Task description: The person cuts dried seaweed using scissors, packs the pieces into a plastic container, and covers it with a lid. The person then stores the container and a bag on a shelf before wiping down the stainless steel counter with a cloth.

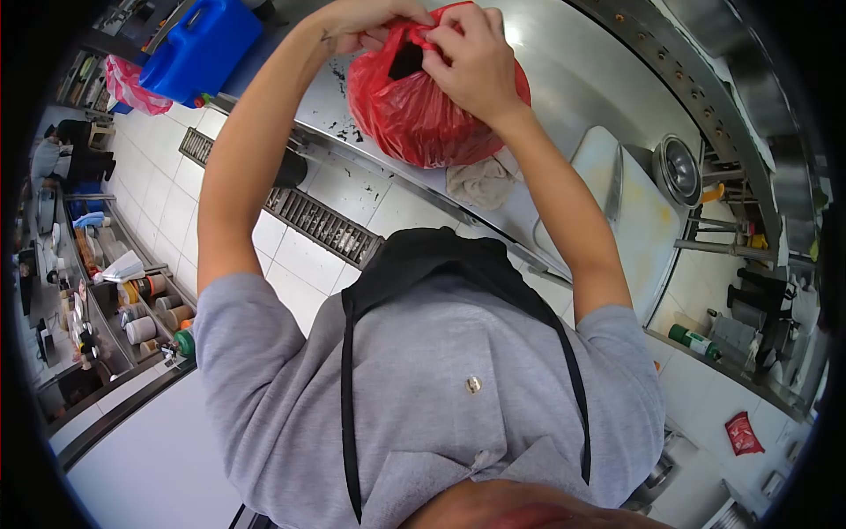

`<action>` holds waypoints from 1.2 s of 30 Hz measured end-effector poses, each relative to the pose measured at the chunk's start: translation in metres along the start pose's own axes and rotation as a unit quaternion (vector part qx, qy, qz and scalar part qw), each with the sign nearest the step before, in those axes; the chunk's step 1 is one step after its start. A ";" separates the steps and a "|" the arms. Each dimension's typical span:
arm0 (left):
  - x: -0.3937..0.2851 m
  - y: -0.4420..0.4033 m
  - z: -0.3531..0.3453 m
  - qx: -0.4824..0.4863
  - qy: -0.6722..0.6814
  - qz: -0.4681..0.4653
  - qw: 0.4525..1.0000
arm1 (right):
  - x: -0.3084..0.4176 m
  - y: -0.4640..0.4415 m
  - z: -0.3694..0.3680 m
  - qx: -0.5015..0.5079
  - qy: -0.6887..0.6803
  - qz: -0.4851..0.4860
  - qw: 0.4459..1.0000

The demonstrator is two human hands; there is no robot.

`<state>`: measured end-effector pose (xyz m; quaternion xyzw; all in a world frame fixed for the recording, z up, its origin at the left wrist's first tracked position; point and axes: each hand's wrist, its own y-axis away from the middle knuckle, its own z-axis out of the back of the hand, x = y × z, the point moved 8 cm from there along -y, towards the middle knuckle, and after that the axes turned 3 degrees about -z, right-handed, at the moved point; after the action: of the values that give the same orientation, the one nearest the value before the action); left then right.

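A full red plastic bag (pixel 423 119) stands on the steel counter (pixel 564 62), its top gathered, with a dark gap near the left of its neck. My left hand (pixel 370 22) has its fingers closed on the bag's top edge. My right hand (pixel 471 62) pinches the plastic at the neck, close beside the left. What is inside the bag is dark and cannot be made out. A crumpled beige cloth (pixel 480 183) lies at the counter's front edge, just below the bag. Dark scraps are scattered on the counter left of the bag.
To the right lie a white cutting board (pixel 648 229) and a knife (pixel 614 185), with metal bowls (pixel 679 167) beyond. A blue jug (pixel 198 53) stands at the upper left. Shelves with jars (pixel 141 331) line the left; another person (pixel 53 154) is far left.
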<state>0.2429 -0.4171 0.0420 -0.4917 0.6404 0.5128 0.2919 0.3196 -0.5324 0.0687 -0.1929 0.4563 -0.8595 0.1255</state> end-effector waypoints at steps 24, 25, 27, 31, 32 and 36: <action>0.068 0.023 0.017 -0.176 -0.062 -0.021 0.982 | 0.029 0.055 0.032 0.330 -0.304 -0.039 0.893; 0.078 0.023 -0.010 -0.181 -0.059 -0.018 0.982 | 0.043 0.042 0.025 0.312 -0.303 -0.009 0.900; 0.088 0.027 -0.030 -0.274 0.041 -0.145 0.950 | 0.052 0.012 0.004 0.265 -0.342 0.027 0.901; 0.112 0.050 -0.036 -0.280 0.060 -0.225 0.931 | 0.027 -0.030 -0.052 0.305 -0.461 -0.121 0.824; 0.112 0.063 -0.037 -0.286 0.069 -0.258 0.920 | 0.019 -0.036 -0.068 0.319 -0.463 -0.149 0.814; 0.111 0.109 -0.050 -0.460 -0.134 -0.272 0.835 | 0.037 -0.016 -0.133 0.376 -0.515 -0.206 0.742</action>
<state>0.1102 -0.5020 0.0000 -0.6500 0.1258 0.7089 0.2432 0.2260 -0.4404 0.0221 -0.6328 -0.0886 -0.7358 0.2242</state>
